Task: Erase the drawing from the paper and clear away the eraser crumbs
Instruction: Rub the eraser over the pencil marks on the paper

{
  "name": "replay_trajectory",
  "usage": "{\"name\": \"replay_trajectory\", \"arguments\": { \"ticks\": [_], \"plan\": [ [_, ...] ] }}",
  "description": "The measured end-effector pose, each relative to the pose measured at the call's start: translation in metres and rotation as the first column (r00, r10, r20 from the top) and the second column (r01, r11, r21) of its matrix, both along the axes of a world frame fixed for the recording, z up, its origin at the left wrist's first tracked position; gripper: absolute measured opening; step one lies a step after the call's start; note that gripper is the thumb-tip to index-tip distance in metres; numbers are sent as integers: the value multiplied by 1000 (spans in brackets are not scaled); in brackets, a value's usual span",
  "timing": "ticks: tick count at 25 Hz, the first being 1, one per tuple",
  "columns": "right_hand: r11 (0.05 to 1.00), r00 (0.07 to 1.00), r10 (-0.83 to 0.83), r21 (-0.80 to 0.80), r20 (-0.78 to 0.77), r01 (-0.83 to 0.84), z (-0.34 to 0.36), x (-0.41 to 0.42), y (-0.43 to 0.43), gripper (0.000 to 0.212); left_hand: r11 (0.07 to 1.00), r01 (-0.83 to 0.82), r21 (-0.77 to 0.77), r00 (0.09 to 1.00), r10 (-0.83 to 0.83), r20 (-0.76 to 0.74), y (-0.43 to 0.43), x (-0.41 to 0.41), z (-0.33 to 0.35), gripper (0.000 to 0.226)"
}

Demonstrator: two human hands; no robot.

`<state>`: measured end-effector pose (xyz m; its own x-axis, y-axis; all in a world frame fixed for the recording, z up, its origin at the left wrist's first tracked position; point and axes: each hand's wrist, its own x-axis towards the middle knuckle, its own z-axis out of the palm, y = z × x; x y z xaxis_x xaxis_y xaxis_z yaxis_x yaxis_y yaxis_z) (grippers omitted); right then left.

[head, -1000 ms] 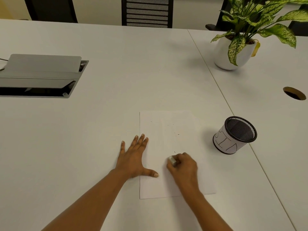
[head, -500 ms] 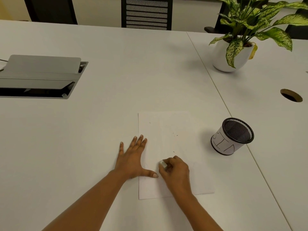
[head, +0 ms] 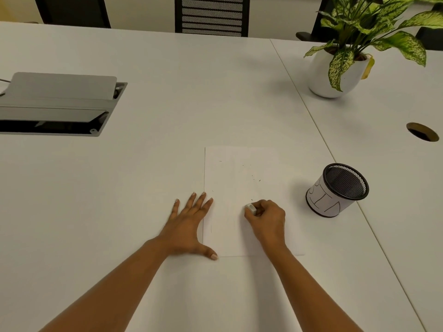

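**Rubbing nearly done, crumbs still to clear**

Erasing is the step we judge ourselves to be in. Our right hand [head: 267,218] is curled closed around the white eraser [head: 250,208], its tip pressed to the paper [head: 239,168] near the sheet's middle. Our left hand [head: 189,226] lies flat with fingers spread, straddling the sheet's left edge to pin it against the table [head: 143,188]. We can make out almost no drawing on the sheet; only faint traces and a scatter of dark crumbs [head: 255,178] on the upper half.

Next, we think, comes a last pass over any remaining marks, with the left palm bearing down so the thin sheet does not buckle, then a light sweep to carry the crumbs off the page.

As for containers, the mesh pen cup [head: 336,190] stands just right of the paper, apart from it, and looks empty from this angle. A white pot [head: 321,75] farther back holds a leafy plant [head: 374,25].
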<state>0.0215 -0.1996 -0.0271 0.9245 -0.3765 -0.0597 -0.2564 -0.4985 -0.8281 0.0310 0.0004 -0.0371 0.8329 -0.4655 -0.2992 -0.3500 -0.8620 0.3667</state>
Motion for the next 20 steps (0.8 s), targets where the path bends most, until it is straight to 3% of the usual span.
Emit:
{"name": "replay_trajectory", "arguments": {
  "ticks": [10, 14, 17, 20],
  "plan": [
    [994, 999, 40, -101, 31, -37, -3, 7, 1, 15, 993, -103, -60, 995, 103, -4, -1, 4, -4, 142],
    [936, 950, 311, -183, 32, -300, -3, -16, 26, 14, 994, -99, -39, 995, 99, -25, -3, 8, -4, 146],
    [816, 846, 534, -256, -12, -519, -5, -40, 44, 22, 994, -103, -24, 994, 102, -35, -4, 7, -2, 131],
    [780, 823, 567, -302, -32, -549, -2, -25, 48, 20, 994, -113, -6, 992, 113, -48, -6, 6, 0, 120]
  ]
}}
